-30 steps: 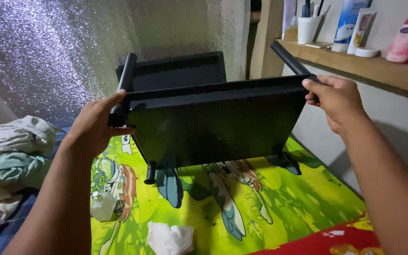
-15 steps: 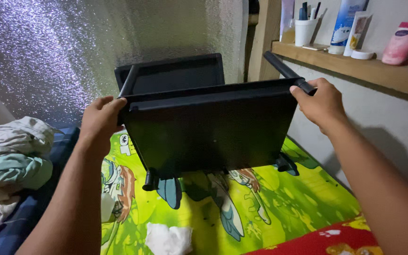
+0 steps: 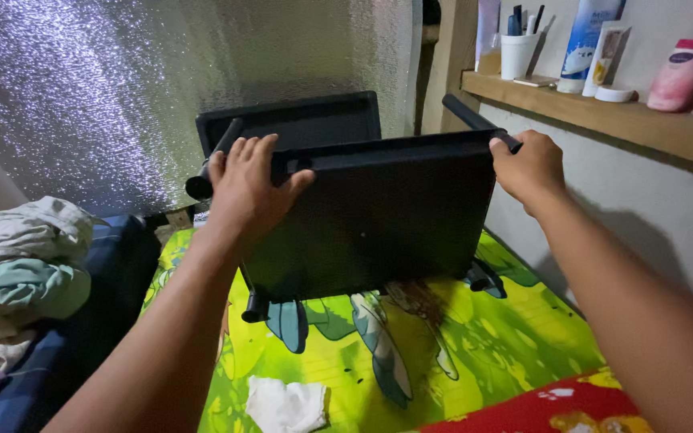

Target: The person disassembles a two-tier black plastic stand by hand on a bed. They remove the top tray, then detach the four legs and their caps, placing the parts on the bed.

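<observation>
Both hands are wrapped onto the black rack (image 3: pixel 378 216): the left hand (image 3: pixel 250 188) is laid over its top edge with fingers spread flat and curled over the rim, and the right hand (image 3: pixel 527 168) is closed around the far-right corner where a black post (image 3: pixel 475 120) sticks out. The rack is held tipped up on its side above the green cartoon sheet (image 3: pixel 459 345), its lower feet just touching or hovering at the sheet, hard to tell which. A steadier hold would probably be had if the left grip were shifted toward the left post (image 3: pixel 214 164), so the load gets shared evenly and the tray doesn't twist. On the wooden shelf (image 3: pixel 667 128) at far right, a white cup (image 3: pixel 519 54) is stuffed with upright brush-like things, next to a pink bottle (image 3: pixel 681 74). A crumpled white tissue (image 3: pixel 286 405) is lying near.
</observation>
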